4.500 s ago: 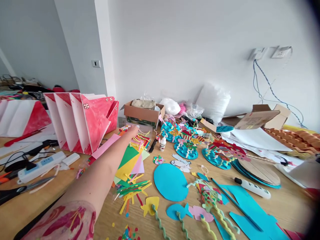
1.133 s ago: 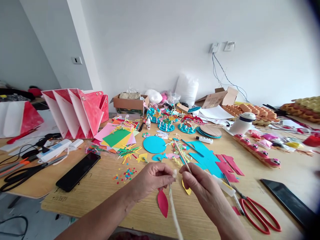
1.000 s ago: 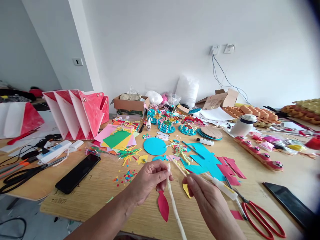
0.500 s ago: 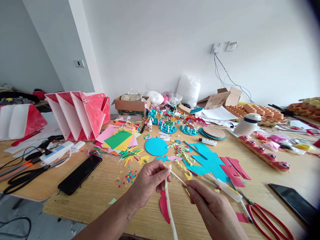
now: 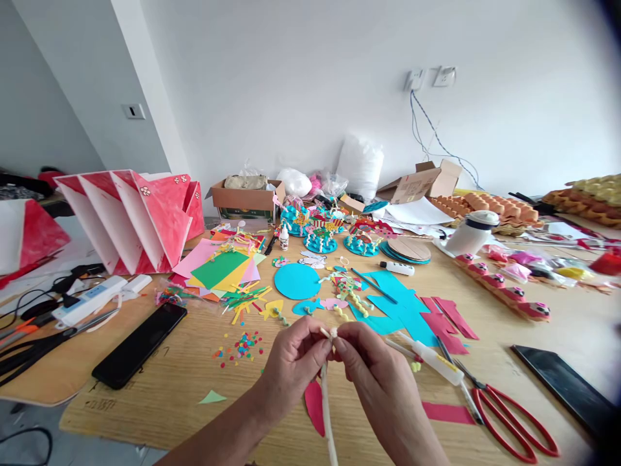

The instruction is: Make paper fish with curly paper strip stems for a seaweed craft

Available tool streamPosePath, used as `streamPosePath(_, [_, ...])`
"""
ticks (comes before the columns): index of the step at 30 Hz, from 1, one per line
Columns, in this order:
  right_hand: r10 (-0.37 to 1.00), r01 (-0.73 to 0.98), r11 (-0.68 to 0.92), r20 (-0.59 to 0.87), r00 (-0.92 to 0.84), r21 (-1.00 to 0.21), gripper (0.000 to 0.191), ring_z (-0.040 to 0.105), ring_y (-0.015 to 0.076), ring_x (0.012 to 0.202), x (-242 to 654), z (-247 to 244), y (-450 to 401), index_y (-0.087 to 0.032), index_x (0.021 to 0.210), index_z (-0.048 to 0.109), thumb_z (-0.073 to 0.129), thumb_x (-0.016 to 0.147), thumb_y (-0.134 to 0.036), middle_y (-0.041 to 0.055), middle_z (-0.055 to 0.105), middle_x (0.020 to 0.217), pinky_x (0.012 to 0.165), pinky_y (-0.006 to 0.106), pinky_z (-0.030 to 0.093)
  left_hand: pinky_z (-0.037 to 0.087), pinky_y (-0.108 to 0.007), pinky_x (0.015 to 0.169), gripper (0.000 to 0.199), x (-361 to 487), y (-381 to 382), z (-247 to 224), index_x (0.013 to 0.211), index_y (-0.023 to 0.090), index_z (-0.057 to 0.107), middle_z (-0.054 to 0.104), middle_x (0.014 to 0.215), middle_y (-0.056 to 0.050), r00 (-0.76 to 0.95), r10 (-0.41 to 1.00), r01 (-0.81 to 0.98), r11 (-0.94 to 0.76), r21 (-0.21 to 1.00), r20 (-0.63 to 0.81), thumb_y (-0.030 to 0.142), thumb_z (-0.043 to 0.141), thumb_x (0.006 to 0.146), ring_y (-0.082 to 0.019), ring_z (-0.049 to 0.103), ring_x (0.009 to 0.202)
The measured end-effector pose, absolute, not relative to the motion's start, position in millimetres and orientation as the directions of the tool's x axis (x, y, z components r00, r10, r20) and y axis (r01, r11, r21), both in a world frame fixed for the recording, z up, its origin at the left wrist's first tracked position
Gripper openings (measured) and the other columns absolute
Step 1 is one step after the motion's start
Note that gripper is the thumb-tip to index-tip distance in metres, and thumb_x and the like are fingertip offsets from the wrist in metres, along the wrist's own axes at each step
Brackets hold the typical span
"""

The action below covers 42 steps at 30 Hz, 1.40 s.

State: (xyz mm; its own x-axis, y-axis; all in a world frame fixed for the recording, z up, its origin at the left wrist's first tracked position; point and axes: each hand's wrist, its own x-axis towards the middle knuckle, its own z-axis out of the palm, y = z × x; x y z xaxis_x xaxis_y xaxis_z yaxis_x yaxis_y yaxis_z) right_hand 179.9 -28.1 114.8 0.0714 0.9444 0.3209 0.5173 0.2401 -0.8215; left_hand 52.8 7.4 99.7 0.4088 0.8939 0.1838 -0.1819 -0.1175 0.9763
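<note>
Pinching the bunched upper end of a cream strip [image 5: 326, 401], L hand [image 5: 295, 359] meets R hand [image 5: 377, 372] at lower ctr. of the frame. L grip is closed, thumb against forefinger, on this end. R grip is also pressed together, from the right side, seemingly on the thin stick [image 5: 323, 331]; only a short light tip is seen, the rest is hidden by fingers.

Work in hand, I judge, is at an early stage: just the top of the strip is gathered at the stick, approx. all the remaining length hangs straight to the btm. edge, so most of the winding is left.

Behind the strip is a red cutout [image 5: 315, 406]; whether L hand holds it too, I cannot tell. Farther up, near ctr., a yellow cutout [image 5: 272, 309] has a green curl [image 5: 281, 318] beside it, which looks like finished work. Above lies a blue disc [image 5: 297, 281]; incl. on the desk [image 5: 160, 421] are also a black phone [image 5: 140, 343] at lower left and red-handled scissors [image 5: 515, 421] at lower right. Decorated blue pieces [image 5: 320, 243] stand at mid-frame, well apart from both hands.
</note>
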Motion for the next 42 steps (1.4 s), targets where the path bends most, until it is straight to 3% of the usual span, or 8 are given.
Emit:
streamPosePath(3, [0.897, 0.516, 0.311, 0.426, 0.119, -0.798, 0.01, 0.051, 0.0092, 0.048, 177, 109, -26, -0.022, 0.088, 0.055, 0.05, 0.083, -0.029, -0.0037, 0.057, 0.059, 0.045, 0.018, 0.041, 0.032, -0.016, 0.041, 0.026, 50, 9, 98, 0.074, 0.017, 0.052, 0.045, 0.057, 0.004, 0.391, 0.896, -0.167, -0.153, 0.974, 0.208, 0.043, 0.057, 0.079, -0.005, 0.039, 0.043])
streamPosePath(7, [0.76, 0.662, 0.471, 0.649, 0.03, -0.583, 0.02, 0.06, 0.0101, 0.063, 177, 106, -28, -0.025, 0.098, 0.059, 0.047, 0.084, -0.017, 0.0008, 0.063, 0.077, 0.057, 0.018, 0.047, 0.033, -0.017, 0.041, 0.028, 48, 11, 98, 0.075, 0.017, 0.054, 0.048, 0.059, 0.003, 0.39, 0.9, -0.196, -0.123, 0.973, 0.192, 0.045, 0.057, 0.078, -0.005, 0.041, 0.043])
streamPosePath(11, [0.681, 0.743, 0.508, 0.732, -0.035, -0.436, 0.026, 0.063, 0.0111, 0.072, 179, 103, -30, -0.025, 0.102, 0.058, 0.048, 0.083, -0.01, 0.0037, 0.064, 0.086, 0.061, 0.018, 0.048, 0.033, -0.016, 0.042, 0.027, 48, 11, 96, 0.075, 0.017, 0.053, 0.049, 0.06, 0.003, 0.411, 0.894, -0.233, -0.085, 0.969, 0.177, 0.043, 0.057, 0.079, -0.005, 0.041, 0.045])
streamPosePath(14, [0.647, 0.755, 0.519, 0.761, -0.042, -0.4, 0.029, 0.064, 0.0119, 0.077, 178, 102, -29, -0.024, 0.104, 0.059, 0.05, 0.081, -0.008, 0.0046, 0.064, 0.09, 0.066, 0.018, 0.05, 0.032, -0.016, 0.041, 0.026, 48, 10, 94, 0.075, 0.017, 0.052, 0.048, 0.06, 0.003, 0.413, 0.895, -0.231, -0.075, 0.97, 0.168, 0.042, 0.056, 0.08, -0.005, 0.039, 0.044])
streamPosePath(20, [0.672, 0.694, 0.542, 0.74, -0.019, -0.474, 0.022, 0.064, 0.0118, 0.07, 173, 111, -26, -0.022, 0.091, 0.063, 0.049, 0.081, -0.008, 0.0034, 0.066, 0.08, 0.063, 0.018, 0.05, 0.034, -0.017, 0.045, 0.023, 44, 12, 96, 0.072, 0.017, 0.052, 0.047, 0.059, 0.003, 0.404, 0.888, -0.079, -0.204, 0.976, 0.219, 0.037, 0.052, 0.083, -0.007, 0.041, 0.046])
streamPosePath(26, [0.779, 0.621, 0.465, 0.625, 0.051, -0.631, 0.014, 0.062, 0.0115, 0.066, 171, 113, -24, -0.021, 0.079, 0.06, 0.049, 0.082, -0.013, 0.0006, 0.065, 0.073, 0.06, 0.018, 0.048, 0.035, -0.018, 0.051, 0.019, 38, 20, 97, 0.067, 0.017, 0.054, 0.046, 0.055, 0.003, 0.37, 0.852, 0.096, -0.431, 0.897, 0.37, 0.028, 0.054, 0.083, -0.008, 0.043, 0.051])
streamPosePath(34, [0.876, 0.513, 0.33, 0.459, 0.146, -0.793, 0.014, 0.052, 0.0098, 0.051, 172, 106, -23, -0.022, 0.071, 0.059, 0.05, 0.081, -0.022, -0.0039, 0.057, 0.058, 0.047, 0.018, 0.042, 0.034, -0.018, 0.048, 0.016, 43, 20, 93, 0.071, 0.016, 0.054, 0.046, 0.057, 0.004, 0.36, 0.889, -0.014, -0.299, 0.954, 0.284, 0.03, 0.058, 0.078, -0.008, 0.042, 0.05])
streamPosePath(42, [0.753, 0.594, 0.47, 0.648, 0.116, -0.652, 0.014, 0.053, 0.0078, 0.06, 171, 99, -24, -0.024, 0.084, 0.059, 0.05, 0.083, -0.013, -0.0025, 0.057, 0.072, 0.053, 0.016, 0.044, 0.034, -0.018, 0.046, 0.02, 48, 17, 96, 0.072, 0.014, 0.056, 0.046, 0.053, 0.004, 0.371, 0.925, -0.146, -0.025, 0.989, 0.078, 0.033, 0.062, 0.072, -0.007, 0.04, 0.047])
